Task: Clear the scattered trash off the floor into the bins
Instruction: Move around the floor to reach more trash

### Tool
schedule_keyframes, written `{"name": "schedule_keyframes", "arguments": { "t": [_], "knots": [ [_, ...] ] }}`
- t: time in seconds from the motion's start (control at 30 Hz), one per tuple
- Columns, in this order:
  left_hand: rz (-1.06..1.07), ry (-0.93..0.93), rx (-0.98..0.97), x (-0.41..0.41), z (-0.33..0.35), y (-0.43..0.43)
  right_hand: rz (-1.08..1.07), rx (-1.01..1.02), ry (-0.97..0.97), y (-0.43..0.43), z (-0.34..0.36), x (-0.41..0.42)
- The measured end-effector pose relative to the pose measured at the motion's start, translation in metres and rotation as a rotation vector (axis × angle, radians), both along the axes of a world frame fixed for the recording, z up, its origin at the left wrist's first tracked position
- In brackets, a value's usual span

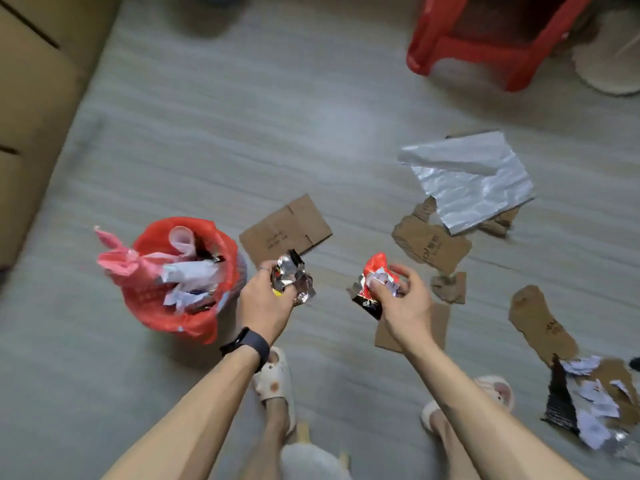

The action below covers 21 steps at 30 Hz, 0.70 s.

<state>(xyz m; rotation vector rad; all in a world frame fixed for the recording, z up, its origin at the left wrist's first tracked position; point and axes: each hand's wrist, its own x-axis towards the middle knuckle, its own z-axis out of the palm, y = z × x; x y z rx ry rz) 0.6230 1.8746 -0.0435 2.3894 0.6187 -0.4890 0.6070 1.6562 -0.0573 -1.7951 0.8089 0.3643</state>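
A small bin lined with a red plastic bag (pixel 152 306) stands on the floor at left, filled with paper and wrappers. Just right of it, my left hand (pixel 265 299) grips a crumpled silver foil wrapper (pixel 294 278). My right hand (pixel 403 299) grips a red and black wrapper with crumpled white paper (pixel 372 289). Torn cardboard pieces (pixel 285 230) lie on the floor beyond and to the right of my hands, including one (pixel 433 247) under a large silver foil sheet (pixel 474 181). A pile of torn paper, black wrapper and cardboard (pixel 581 407) lies at far right.
A red plastic stool (pixel 485 39) stands at the back right beside a round beige mat (pixel 609 60). A large cardboard box (pixel 31 98) lines the left edge. My feet in slippers (pixel 273 375) stand below my hands on the grey floor.
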Motion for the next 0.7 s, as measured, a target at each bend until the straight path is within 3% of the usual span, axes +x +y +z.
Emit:
{"name": "schedule_keyframes", "arguments": {
  "t": [0.13, 0.23, 0.4, 0.47, 0.6, 0.7],
  "knots": [
    [0.314, -0.133, 0.038, -0.018, 0.030, 0.153, 0.153, 0.139, -0.037, 0.158, 0.019, 0.023],
    [0.420, -0.093, 0.100, -0.032, 0.026, 0.235, 0.260, 0.170, -0.108, 0.246, 0.020, 0.034],
    [0.444, 0.012, 0.155, -0.065, -0.018, 0.311, 0.418, -0.032, -0.236, 0.347, -0.013, 0.045],
    [0.314, 0.003, 0.136, -0.073, -0.044, 0.318, 0.552, -0.158, -0.287, 0.369, -0.038, 0.045],
    [-0.021, -0.014, 0.123, -0.075, -0.105, 0.308, 1.046, -0.586, -0.379, 0.386, -0.093, 0.037],
    [-0.096, 0.089, 0.078, -0.077, -0.159, 0.302, 1.242, -0.514, -0.310, 0.394, -0.126, 0.030]
  ]
}}
